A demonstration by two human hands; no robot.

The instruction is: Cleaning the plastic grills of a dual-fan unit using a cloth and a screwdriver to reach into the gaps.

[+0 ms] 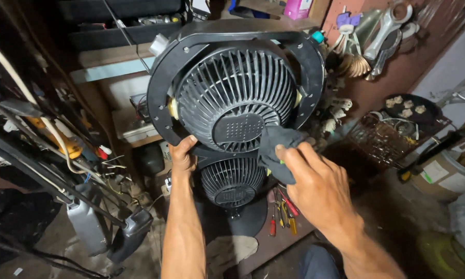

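Observation:
A black round fan point(236, 93) with a ribbed rear grille and a curved outer frame is raised in front of me. My left hand point(183, 153) grips the lower edge of its frame from below. My right hand point(315, 181) presses a dark cloth point(277, 145) against the grille's lower right side. Below it stands a second, smaller black fan grille point(231, 181) on a round base.
Screwdrivers with red and yellow handles point(284, 211) lie on a board by my right forearm. Cables and tools crowd the left point(67, 150). A wire basket point(382, 137), a dark pan point(410, 108) and hanging metal parts point(384, 31) sit at the right.

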